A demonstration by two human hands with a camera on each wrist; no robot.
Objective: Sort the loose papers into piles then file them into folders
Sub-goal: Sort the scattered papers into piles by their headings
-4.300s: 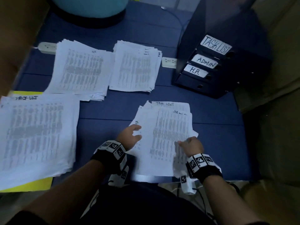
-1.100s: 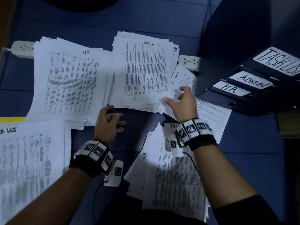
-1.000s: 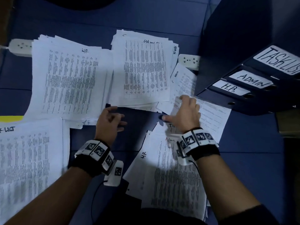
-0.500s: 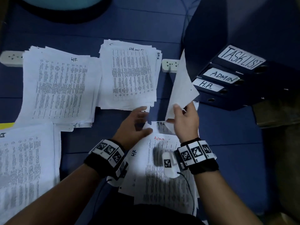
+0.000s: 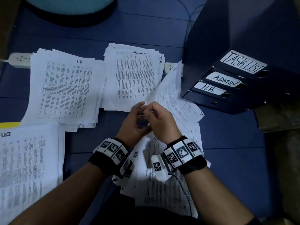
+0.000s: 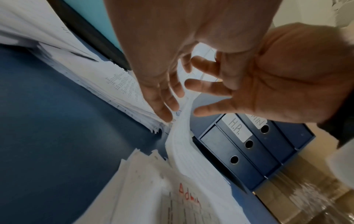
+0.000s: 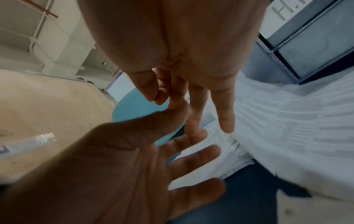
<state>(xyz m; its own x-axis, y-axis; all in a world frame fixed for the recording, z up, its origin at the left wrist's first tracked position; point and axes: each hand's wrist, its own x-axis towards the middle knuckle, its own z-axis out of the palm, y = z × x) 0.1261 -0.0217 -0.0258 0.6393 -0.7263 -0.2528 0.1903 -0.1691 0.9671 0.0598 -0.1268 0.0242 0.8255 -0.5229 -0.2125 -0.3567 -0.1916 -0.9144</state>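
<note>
My right hand [image 5: 148, 108] pinches the near corner of one loose printed sheet [image 5: 172, 95] between thumb and forefinger, its other fingers spread. The sheet slants up to the right, over the Admin pile's [image 5: 133, 77] edge and towards the binders. Close beside it, my left hand [image 5: 138, 111] has its fingers straight, brushing the sheet [image 6: 182, 136] at its edge. An HR pile [image 5: 65, 88] lies at the back left and a task-list pile [image 5: 27, 168] at the near left. The unsorted stack [image 5: 162, 184] lies under my wrists. Dark blue binders marked TASKLIST [image 5: 241, 64], ADMIN [image 5: 225, 79] and H.R. [image 5: 209, 88] lie stacked at the right.
All of it rests on a dark blue surface [image 5: 227, 151]. One white power strip [image 5: 17, 60] lies behind the HR pile, another [image 5: 170, 67] between the Admin pile and the binders. A teal round object [image 5: 69, 5] stands at the back. A yellow folder edge [image 5: 9, 125] shows at the left.
My right hand lifted the sheet from beside the Admin pile and held it upright. Now the sheet has tipped down to the right, and my left hand has risen to meet the right.
</note>
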